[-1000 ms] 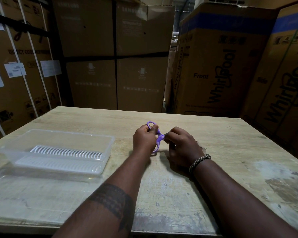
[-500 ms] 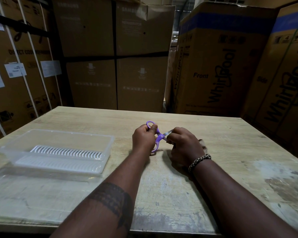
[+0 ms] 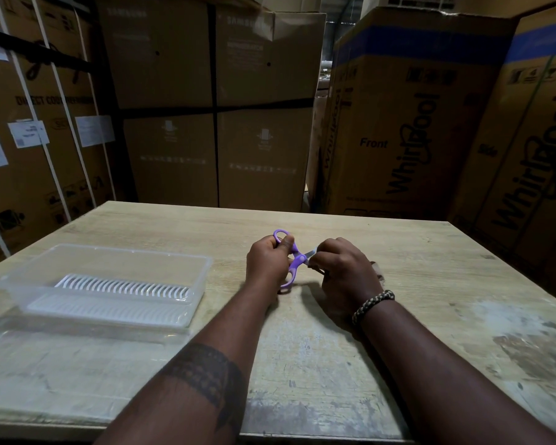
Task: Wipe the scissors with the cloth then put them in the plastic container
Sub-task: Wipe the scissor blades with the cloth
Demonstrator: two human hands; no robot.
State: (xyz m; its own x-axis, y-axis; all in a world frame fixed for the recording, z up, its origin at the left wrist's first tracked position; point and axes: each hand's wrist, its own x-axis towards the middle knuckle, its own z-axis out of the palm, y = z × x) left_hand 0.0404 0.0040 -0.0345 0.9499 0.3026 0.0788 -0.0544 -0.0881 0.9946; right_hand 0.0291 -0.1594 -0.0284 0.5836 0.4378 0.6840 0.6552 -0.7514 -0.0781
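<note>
Worn wooden table (image 3: 334,364), seemingly warehouse cartons (image 3: 408,123)

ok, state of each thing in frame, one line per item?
scissors: held above the table, blades nearly shut
left hand: gripping the purple handles
right hand: closed around the blades
cloth: mostly hidden under right hand
plastic container: open, no scissors inside
lid: off, flat on table

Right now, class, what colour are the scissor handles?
Purple, seen best in the head view: the scissors have purple handles, held in the left hand.
</note>
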